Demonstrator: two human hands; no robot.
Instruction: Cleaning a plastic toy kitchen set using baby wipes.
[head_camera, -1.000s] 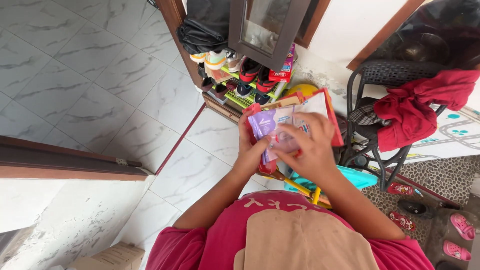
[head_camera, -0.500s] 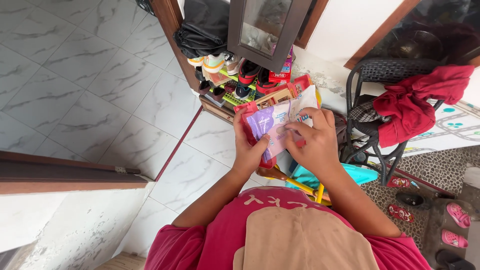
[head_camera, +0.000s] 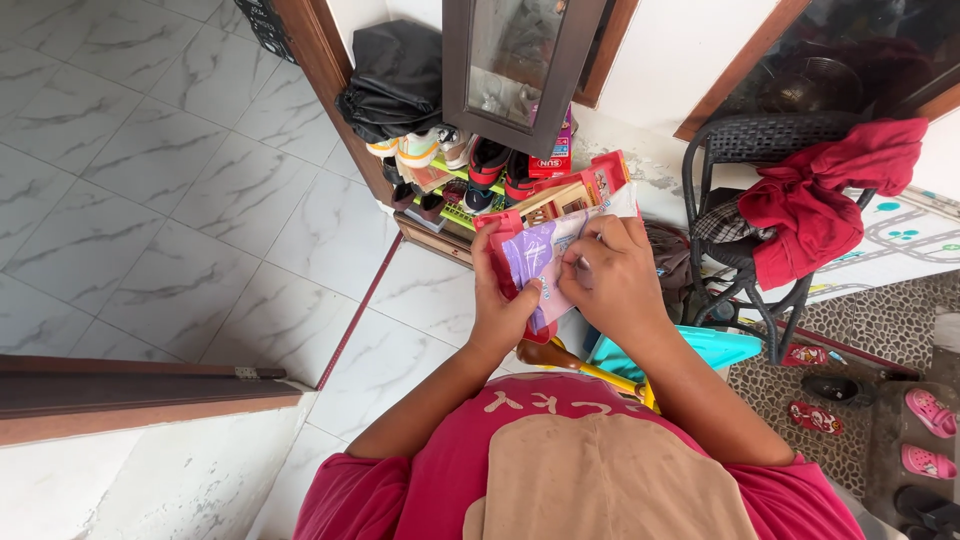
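While the left hand (head_camera: 503, 310) grips the lower left edge of a red pouch (head_camera: 560, 235), fingers wrapped behind it and thumb pressed on its front, the right hand (head_camera: 615, 280) pinches a purple-and-white packet (head_camera: 535, 262) that sits in the pouch's open mouth. The pouch is held upright at chest height, above the tiled floor (head_camera: 200, 200). Open floor lies to the left; a dark wooden rail (head_camera: 140, 385) bounds it below. Just beyond the pouch's top edge stands a shoe rack (head_camera: 460, 180), close under a framed mirror (head_camera: 515, 60). To the right, a black chair (head_camera: 760, 200) draped with red cloth (head_camera: 830, 200) crowds that side.
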